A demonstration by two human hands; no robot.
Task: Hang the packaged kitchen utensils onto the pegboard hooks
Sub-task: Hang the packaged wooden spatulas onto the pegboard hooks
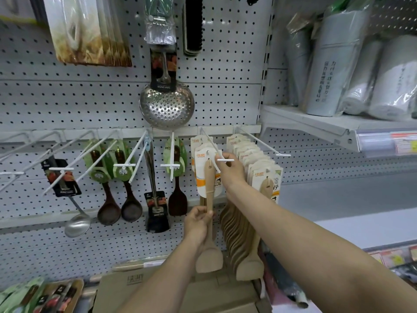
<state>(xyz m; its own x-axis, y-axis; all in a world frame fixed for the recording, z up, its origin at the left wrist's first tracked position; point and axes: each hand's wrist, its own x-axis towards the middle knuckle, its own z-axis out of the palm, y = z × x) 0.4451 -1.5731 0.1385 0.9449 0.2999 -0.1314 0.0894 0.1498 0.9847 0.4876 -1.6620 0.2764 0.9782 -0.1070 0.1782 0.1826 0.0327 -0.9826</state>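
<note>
Spatula (209,184) between both hands, card hole at hook (220,159) tip | left hand (198,224) grips handle | right hand (230,169) pinches card top | advice: steady handle, slide card fully back

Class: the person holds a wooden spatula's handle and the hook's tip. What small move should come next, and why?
Probably slide the card's hole back along the hook. The left hand grips the spatula, the right hand steadies the hook's tip, and the card already sits there.
</note>
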